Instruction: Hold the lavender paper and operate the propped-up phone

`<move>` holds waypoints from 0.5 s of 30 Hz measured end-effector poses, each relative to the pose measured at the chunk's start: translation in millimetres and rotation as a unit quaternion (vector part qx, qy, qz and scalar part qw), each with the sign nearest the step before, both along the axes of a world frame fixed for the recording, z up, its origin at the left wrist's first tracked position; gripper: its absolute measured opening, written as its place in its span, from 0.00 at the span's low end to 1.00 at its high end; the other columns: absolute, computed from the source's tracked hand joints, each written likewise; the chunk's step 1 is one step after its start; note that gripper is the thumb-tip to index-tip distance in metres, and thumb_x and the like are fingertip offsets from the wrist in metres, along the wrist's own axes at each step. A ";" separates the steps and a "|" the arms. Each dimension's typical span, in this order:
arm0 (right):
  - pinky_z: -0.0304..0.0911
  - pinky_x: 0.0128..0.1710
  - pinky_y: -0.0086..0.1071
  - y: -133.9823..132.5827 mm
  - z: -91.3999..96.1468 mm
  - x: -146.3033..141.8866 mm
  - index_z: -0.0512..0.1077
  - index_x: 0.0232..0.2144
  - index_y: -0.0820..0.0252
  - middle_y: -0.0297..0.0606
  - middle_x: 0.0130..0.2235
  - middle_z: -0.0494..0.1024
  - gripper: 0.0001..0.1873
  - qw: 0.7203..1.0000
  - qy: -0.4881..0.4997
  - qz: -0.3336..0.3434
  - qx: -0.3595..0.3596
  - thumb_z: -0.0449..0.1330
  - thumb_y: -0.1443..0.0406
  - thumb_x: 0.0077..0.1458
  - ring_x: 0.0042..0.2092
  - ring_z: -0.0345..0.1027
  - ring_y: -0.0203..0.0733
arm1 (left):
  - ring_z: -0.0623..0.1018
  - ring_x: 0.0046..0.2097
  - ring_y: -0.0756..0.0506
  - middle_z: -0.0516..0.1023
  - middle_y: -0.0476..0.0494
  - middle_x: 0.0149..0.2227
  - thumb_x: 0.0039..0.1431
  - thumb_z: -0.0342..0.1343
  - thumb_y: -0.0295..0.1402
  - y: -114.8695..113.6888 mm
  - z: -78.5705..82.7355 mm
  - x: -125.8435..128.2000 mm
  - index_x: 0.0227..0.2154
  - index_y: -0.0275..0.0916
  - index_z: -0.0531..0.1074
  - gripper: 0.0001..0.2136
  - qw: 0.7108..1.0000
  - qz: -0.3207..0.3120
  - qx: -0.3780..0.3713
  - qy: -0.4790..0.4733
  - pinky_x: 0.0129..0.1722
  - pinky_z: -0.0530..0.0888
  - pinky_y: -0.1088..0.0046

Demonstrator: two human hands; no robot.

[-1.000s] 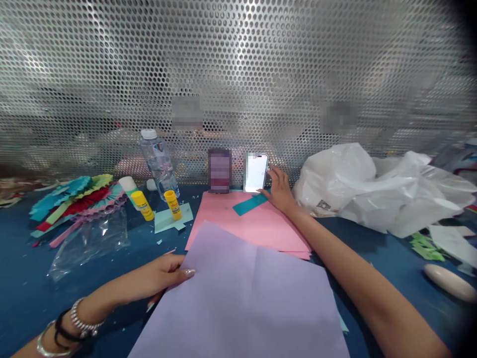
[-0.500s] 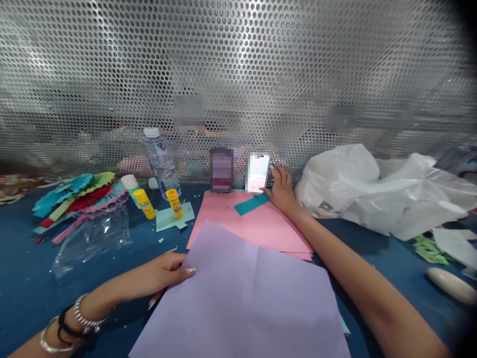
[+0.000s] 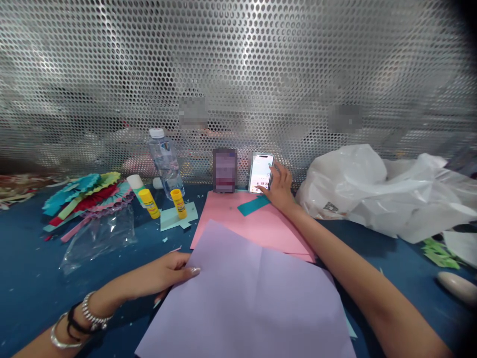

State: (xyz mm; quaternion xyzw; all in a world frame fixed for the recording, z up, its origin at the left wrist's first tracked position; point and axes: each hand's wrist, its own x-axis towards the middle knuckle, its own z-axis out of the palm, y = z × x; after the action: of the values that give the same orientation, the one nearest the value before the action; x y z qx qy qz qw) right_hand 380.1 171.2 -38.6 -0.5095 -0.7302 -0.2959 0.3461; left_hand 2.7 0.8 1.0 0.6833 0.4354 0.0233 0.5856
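- With our left hand (image 3: pixel 173 271) we pinch the purple sheet (image 3: pixel 246 303), which overlaps pink paper (image 3: pixel 253 226).
- Our right hand (image 3: pixel 281 188), ungripped, spreads fingers at the lit phone (image 3: pixel 260 171) by that paper's far edge.

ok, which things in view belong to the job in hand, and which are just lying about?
In use:
- purple sheet, held by left hand
- lit phone, right hand at it

Probably just lying about:
- bottle
- white plastic bag
- paper fans
- yellow glue sticks
- pink sheets

Left hand (image 3: pixel 169 272) with glossy thumbnail (image 3: pixel 195 271); its wrist (image 3: pixel 108 301) wears silver beads (image 3: pixel 87 312), black band (image 3: pixel 77 326), silver bangle (image 3: pixel 55 339)
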 end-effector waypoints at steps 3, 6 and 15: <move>0.47 0.61 0.57 -8.9 9.0 12.0 0.55 0.66 0.58 0.51 0.67 0.53 0.34 0.998 -0.064 0.021 -0.018 0.55 0.52 0.62 0.64 0.46 0.61 | 0.63 0.19 0.57 0.66 0.53 0.27 0.63 0.50 0.53 0.1 0.6 0.3 0.42 0.37 0.71 0.22 1.000 -0.003 -0.003 -0.005 0.14 0.62 0.84; 0.47 0.61 0.53 -18.8 14.7 23.3 0.59 0.64 0.46 0.39 0.67 0.57 0.26 0.988 -0.139 0.043 -0.043 0.53 0.61 0.65 0.64 0.49 0.55 | 0.63 0.19 0.57 0.66 0.54 0.26 0.63 0.51 0.53 0.4 -0.2 -0.1 0.40 0.37 0.71 0.21 1.000 0.003 -0.004 -0.002 0.14 0.62 0.84; 0.48 0.59 0.58 -27.4 10.6 30.4 0.57 0.66 0.50 0.41 0.69 0.54 0.30 0.980 -0.188 -0.001 -0.059 0.50 0.72 0.63 0.65 0.49 0.59 | 0.63 0.18 0.56 0.66 0.54 0.25 0.63 0.51 0.54 2.5 -10.4 -6.3 0.39 0.37 0.70 0.21 1.000 0.001 -0.001 -0.004 0.14 0.63 0.83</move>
State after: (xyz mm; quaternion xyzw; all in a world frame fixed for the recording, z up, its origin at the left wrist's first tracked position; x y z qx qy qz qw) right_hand 410.5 143.8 -28.0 -0.4644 -0.7981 -0.3433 0.1716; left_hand -3.7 3.4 -9.4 0.6823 0.4336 0.0265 0.5880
